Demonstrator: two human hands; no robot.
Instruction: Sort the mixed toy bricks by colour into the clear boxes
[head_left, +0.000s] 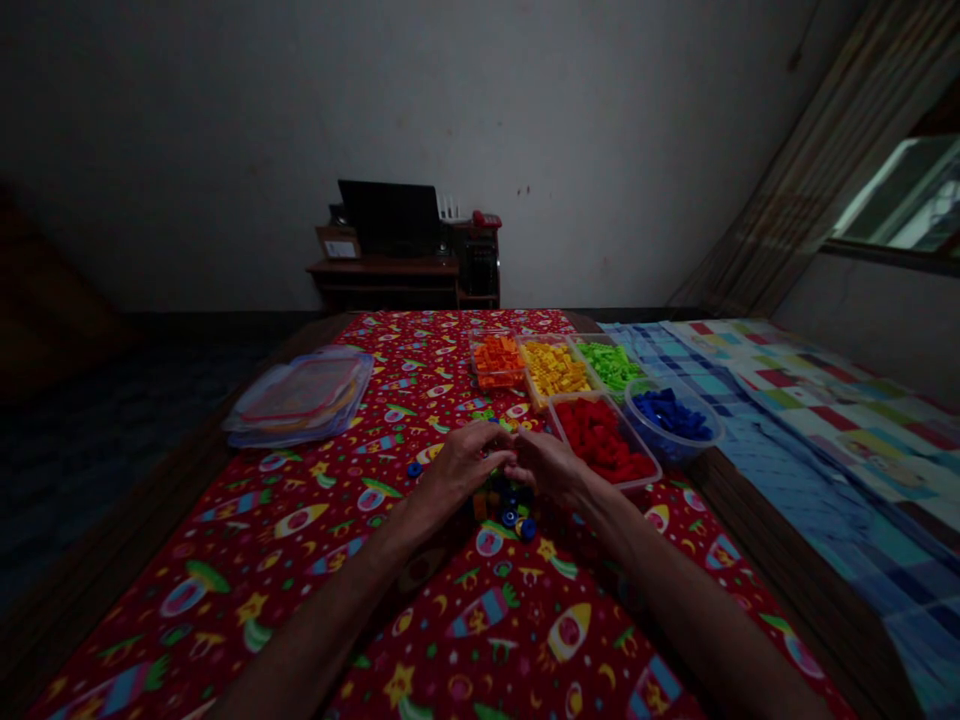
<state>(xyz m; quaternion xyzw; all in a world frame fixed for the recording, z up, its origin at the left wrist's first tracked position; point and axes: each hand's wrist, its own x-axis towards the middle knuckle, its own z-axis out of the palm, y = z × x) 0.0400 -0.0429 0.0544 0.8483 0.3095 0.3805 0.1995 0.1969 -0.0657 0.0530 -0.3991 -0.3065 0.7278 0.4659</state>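
"Starting at the near side, what needs care?"

"Small blue wheels point(529, 529) and a cluster of coloured bricks point(480, 506), midway between the worktop's point(795, 560) left and right edges. Keep the wrists raised so nothing scatters."

"And the hands?"

"The left hand point(469, 458) and right hand point(549, 462) meet over the cluster, fingers curled, tips together. I can't tell whether either grips a piece; the fingers hide it. If one does, a light fingertip hold, steadied by the other hand, should serve best."

"Beyond them?"

"A loose blue wheel point(415, 469) sits left of the left hand and could roll. Keep the right arm clear of the red-brick tub point(637, 485); the blue-brick tub point(679, 455), by the right edge, is easily nudged. Stacked lids point(300, 400) stay well aside, near the left edge."

"Farthest?"

"Orange point(498, 360), yellow point(555, 368) and green bricks point(609, 366) in tubs towards the far right corner."
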